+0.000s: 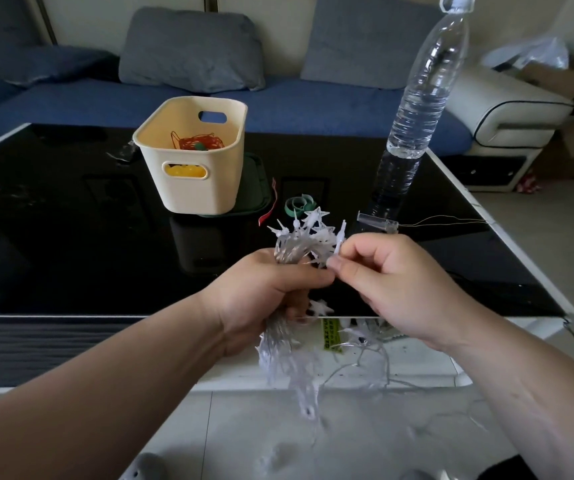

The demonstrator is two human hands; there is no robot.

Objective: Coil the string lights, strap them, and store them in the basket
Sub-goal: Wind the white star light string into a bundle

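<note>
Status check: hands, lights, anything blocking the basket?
Left hand grips the part-coiled star lights. Right hand pinches a strand at the bundle. Green strap unused beside basket; nothing blocks.

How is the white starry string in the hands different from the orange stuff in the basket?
The star lights are white and see-through; the orange bundle is orange-red. The star lights are gripped by the left hand and pinched by the right hand; the orange bundle lies in the basket, untouched. The star lights trail loose loops below the hands; the orange bundle sits compact. Both are thin wiry strings gathered up.
</note>
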